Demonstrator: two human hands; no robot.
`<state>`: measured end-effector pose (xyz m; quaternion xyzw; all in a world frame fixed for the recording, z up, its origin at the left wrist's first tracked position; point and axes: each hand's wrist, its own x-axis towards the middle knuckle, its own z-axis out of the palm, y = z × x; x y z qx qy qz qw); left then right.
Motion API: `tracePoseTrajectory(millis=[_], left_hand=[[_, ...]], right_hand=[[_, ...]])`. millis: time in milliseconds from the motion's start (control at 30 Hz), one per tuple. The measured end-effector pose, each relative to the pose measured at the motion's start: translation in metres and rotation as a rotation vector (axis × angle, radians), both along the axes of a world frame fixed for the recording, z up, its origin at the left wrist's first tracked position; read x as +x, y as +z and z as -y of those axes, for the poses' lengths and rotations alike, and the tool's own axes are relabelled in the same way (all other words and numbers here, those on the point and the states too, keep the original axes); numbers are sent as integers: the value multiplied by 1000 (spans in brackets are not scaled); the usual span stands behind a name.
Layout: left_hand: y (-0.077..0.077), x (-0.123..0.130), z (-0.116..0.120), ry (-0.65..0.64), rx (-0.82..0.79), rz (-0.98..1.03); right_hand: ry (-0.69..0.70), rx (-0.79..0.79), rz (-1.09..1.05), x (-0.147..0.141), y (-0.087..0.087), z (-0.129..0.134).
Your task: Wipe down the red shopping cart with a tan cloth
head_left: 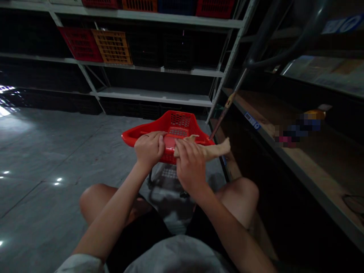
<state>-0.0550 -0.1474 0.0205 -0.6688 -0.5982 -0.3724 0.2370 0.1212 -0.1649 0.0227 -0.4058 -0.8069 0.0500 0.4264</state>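
- The right hand (191, 163) held a beige cloth (214, 151), its fingers curled over the bunched near end and pressing it to the near rim of a red plastic cart basket (169, 142); the loose end stuck out past the hand, towards the right.
- The left hand (149, 148) was closed over the same rim, left of the cloth, thumb beside the fingers, with no cloth seen in it.
- The step in hand looked like working the cloth against the rim, the left hand steadying; whether it was rubbing could not be told.
- Such contact called for even pressure from the right fingers and a firm left hold, since the cart stood on casters (184, 194) and might roll.
- The basket's perforated far wall (180, 120) faced the person, between bent knees.
- A slim metal pole (224, 112) slanted up from near the basket's right corner, a yellowish piece (230, 100) around it.
- Beyond stood a white metal rack (159, 98) with a red crate (82, 44) and an orange crate (112, 47); a wooden shelf (256, 102) ran along the right.
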Motion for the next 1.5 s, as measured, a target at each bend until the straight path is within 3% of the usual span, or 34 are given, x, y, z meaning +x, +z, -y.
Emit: tracePoseTrajectory(millis=[133, 233, 367, 467, 600, 700, 833, 1000, 1100, 1200, 1267, 1400, 1500], left_hand=[[2, 5, 3, -31, -23, -32], [2, 5, 3, -57, -13, -58], [-1, 8, 2, -54, 7, -39], [-2, 12, 1, -41, 15, -7], [-2, 19, 1, -32, 15, 28], [-1, 25, 2, -23, -3, 47], [0, 30, 4, 19, -9, 56], [0, 39, 7, 65, 7, 46], [1, 50, 9, 65, 9, 42], [5, 57, 13, 10, -7, 35], [10, 55, 19, -86, -49, 25], [19, 35, 34, -342, -134, -73], [23, 18, 45, -303, -112, -146]], right_hand=[[67, 15, 91, -14, 3, -5], [77, 58, 131, 18, -1, -14], [-62, 55, 102, 80, -7, -33], [-79, -63, -21, 112, -2, -59], [-3, -245, -164, 126, 7, -95], [-44, -275, -277, 122, 1, -96], [-245, -107, -476, 97, -26, -56], [-414, 117, -465, 40, -55, -7], [-376, 193, -349, 7, -59, 1], [-236, 256, -148, -2, -47, -4], [-177, 266, -31, 12, -32, -14], [-237, 167, 93, 62, 1, -45], [-269, 61, 135, 86, 15, -61]])
